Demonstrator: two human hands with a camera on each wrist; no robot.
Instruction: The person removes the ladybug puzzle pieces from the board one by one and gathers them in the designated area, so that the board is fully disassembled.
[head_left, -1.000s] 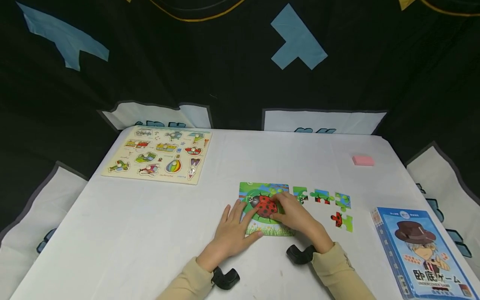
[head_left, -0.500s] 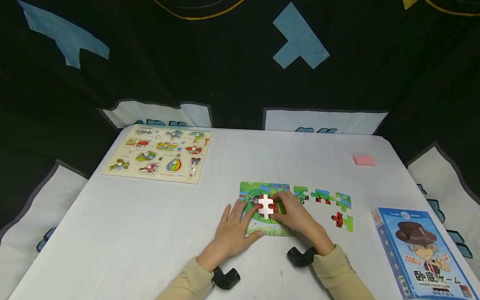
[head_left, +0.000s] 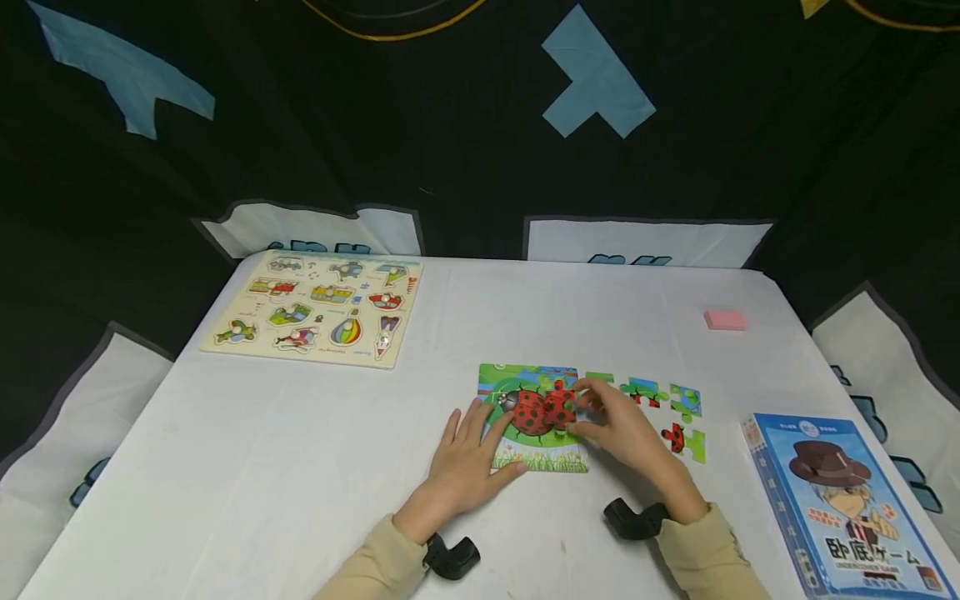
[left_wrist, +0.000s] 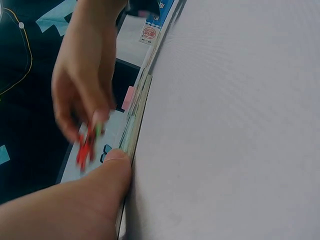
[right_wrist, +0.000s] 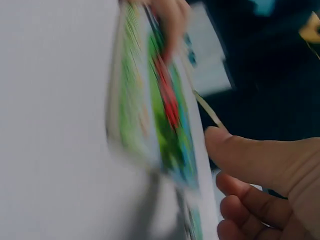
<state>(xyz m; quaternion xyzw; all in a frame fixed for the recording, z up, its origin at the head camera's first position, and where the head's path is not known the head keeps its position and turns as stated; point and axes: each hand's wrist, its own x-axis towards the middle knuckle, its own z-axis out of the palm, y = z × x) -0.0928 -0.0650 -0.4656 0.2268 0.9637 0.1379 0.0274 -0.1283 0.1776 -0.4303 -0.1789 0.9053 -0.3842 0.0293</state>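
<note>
Two hands work at the ladybug puzzle [head_left: 546, 461] on the white table [head_left: 300, 467] I am watching. My head view has the right hand [head_left: 626, 429] pinching a red spotted piece [head_left: 559, 407] between thumb and fingers — raised over the puzzle's right side. I see the left hand [head_left: 467, 468] spread wide, fingertips on the puzzle's left part. Loose pieces [head_left: 686, 400] lie to the right — between puzzle and blue box [head_left: 840, 500].
</note>
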